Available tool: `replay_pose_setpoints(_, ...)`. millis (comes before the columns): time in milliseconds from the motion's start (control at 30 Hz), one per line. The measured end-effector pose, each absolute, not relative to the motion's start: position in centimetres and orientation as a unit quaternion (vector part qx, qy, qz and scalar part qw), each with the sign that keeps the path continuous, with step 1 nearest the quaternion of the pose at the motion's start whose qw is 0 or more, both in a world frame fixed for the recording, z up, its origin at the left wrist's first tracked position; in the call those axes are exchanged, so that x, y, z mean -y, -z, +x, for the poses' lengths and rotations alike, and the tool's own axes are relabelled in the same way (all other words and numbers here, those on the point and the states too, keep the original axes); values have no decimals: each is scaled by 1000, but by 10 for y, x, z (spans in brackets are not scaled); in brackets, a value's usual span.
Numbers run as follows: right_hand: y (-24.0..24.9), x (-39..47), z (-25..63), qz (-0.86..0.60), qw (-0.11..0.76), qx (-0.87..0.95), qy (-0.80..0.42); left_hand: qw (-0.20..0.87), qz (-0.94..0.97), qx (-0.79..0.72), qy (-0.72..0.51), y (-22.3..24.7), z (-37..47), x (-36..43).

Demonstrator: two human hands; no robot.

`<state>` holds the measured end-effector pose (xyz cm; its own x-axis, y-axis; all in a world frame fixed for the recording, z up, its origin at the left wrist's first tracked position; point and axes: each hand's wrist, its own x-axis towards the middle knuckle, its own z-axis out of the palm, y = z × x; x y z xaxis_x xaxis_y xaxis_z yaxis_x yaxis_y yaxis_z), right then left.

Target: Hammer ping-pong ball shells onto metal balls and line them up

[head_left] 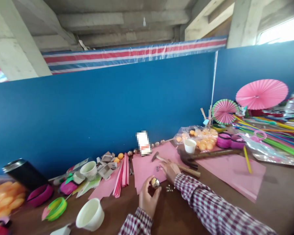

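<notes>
Blue partition panels (107, 104) stand across the background, well beyond the left grip (147, 199) and the right grip (171, 171). Beneath both grips spreads a brown desk (176, 217). Pink paper (144, 171) lies on it, just ahead of the left grip and reaching beneath the right one. A large hammer (217, 154) rests to the right of the right grip; a smaller hammer (190, 171) lies with its wooden handle passing by that hand. A white cup (90, 215) stands to the left of the left grip. Slightly parted, the left grip pinches a shiny metal ball (155, 183) between thumb and fingers. The right grip is palm down, fingertips beside small metal balls (157, 168) on the paper; whether it has hold of anything cannot be told. More little balls (170, 188) sit between the two grips, nearer the right.
</notes>
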<state>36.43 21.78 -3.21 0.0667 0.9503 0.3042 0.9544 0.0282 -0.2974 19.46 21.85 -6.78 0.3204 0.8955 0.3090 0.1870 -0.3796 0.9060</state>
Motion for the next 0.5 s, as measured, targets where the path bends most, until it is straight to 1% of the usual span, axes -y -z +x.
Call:
replay_pose_setpoints(200,42,-224,364,-697,200,688,31,398,701,-397,-440,58,191,-217)
replay_pose_setpoints(333,44,-226,366,-699,218,680,25,380,719,-392,-429,57,191,-217)
replay_pose_setpoints(500,46,-228,366,-703,244,668,23,360,698,-395,-476,68,196,-219)
